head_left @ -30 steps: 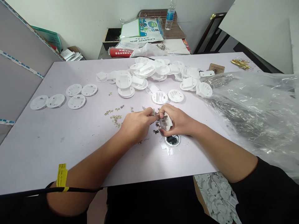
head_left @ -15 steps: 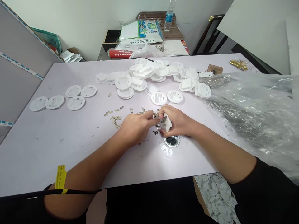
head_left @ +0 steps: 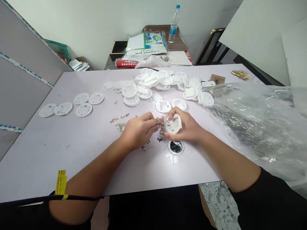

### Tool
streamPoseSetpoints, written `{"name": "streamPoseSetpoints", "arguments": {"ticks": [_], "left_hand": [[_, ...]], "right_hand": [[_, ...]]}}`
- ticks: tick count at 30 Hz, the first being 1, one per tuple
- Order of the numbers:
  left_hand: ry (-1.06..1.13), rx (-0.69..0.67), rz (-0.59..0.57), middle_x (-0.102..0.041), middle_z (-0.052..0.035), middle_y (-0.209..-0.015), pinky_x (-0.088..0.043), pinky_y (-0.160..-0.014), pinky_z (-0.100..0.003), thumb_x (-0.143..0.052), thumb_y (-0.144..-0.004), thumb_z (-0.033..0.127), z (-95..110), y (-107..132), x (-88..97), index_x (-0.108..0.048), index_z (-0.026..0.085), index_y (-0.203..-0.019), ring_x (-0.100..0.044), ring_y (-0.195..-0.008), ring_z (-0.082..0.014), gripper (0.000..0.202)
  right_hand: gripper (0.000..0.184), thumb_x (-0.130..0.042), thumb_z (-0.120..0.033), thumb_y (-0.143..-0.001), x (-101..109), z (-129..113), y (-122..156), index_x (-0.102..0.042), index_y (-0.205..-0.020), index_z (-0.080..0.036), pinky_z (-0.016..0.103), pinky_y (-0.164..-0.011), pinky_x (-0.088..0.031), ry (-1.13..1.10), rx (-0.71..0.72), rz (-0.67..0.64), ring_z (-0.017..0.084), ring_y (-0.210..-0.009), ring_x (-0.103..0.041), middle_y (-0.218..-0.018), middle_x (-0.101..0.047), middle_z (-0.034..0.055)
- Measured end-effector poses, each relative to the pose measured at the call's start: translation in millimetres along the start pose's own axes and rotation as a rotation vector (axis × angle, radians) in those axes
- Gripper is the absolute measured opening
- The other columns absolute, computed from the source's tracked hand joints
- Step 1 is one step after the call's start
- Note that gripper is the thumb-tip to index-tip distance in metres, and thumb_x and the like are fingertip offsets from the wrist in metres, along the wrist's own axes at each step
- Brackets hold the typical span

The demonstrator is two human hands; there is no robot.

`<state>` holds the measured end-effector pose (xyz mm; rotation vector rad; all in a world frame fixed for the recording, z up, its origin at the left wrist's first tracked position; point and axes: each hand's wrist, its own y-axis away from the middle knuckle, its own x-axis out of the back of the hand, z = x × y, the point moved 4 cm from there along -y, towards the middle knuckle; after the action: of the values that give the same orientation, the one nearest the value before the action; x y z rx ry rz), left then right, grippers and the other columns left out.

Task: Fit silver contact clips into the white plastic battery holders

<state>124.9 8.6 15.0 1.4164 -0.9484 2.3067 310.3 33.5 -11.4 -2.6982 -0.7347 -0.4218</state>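
Note:
My right hand (head_left: 185,127) grips a round white plastic disc (head_left: 174,125) just above the table, its ribbed face turned toward me. My left hand (head_left: 139,130) is closed in a pinch, its fingertips at the disc's left edge, holding a small metal clip (head_left: 160,120). Loose metal clips (head_left: 120,124) lie scattered on the table around and under both hands. A round hole with a black inside (head_left: 176,146), ringed by clear tape, sits just below my right hand.
A pile of white discs (head_left: 158,81) lies behind my hands, and several discs (head_left: 72,107) lie flat at the left. A large clear plastic bag (head_left: 259,121) covers the right side. A box of white discs (head_left: 220,204) stands below the table's front edge. A water bottle (head_left: 174,24) stands on the far desk.
My right hand has turned the disc so more of its face shows. My left hand's fingers have moved in to its edge. The camera has tilted up a little.

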Motion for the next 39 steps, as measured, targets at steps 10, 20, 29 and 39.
{"name": "streamPoseSetpoints", "arguments": {"ticks": [10,20,29,39], "left_hand": [[0.511,-0.074,0.207,-0.060,-0.0037,-0.092,-0.049,-0.060,-0.021,-0.072,-0.086,0.014,12,-10,12.6,-0.073,0.021,-0.102,-0.056,-0.072,-0.0080,0.018],[0.956,0.182,0.214,-0.062,-0.0035,-0.082,-0.045,-0.045,-0.020,-0.075,-0.085,0.026,4,-11,16.6,-0.069,0.015,-0.085,-0.054,-0.055,-0.0055,0.012],[0.470,-0.110,0.365,-0.055,0.0032,-0.057,-0.040,-0.047,-0.021,-0.078,-0.080,0.019,17,-6,37.4,-0.071,0.019,-0.085,-0.048,-0.051,-0.0074,0.008],[0.080,-0.170,0.514,-0.049,0.0058,-0.053,-0.037,-0.046,-0.018,-0.068,-0.082,0.021,25,-6,36.7,-0.060,0.018,-0.078,-0.044,-0.048,-0.0058,0.009]], "right_hand": [[0.059,-0.071,-0.069,-0.076,-34,-7,3,-0.046,-0.105,-0.024,0.030,-0.067,-0.041,-0.788,-0.140,0.020,0.016,-0.075,-0.053,-0.084,-0.056,0.0007],[0.036,-0.056,-0.056,-0.095,-26,-8,-1,-0.061,-0.105,-0.021,0.033,-0.069,-0.050,-0.673,0.040,0.072,0.015,-0.077,-0.059,-0.086,-0.061,0.0035],[0.037,-0.052,-0.054,-0.098,-32,-7,0,-0.063,-0.096,-0.018,0.032,-0.065,-0.049,-0.703,0.095,0.018,0.013,-0.067,-0.058,-0.075,-0.061,0.0015],[0.039,-0.056,-0.053,-0.096,-34,-16,3,-0.065,-0.108,-0.018,0.031,-0.059,-0.053,-0.726,0.090,0.038,0.015,-0.070,-0.064,-0.082,-0.067,0.0045]]}}
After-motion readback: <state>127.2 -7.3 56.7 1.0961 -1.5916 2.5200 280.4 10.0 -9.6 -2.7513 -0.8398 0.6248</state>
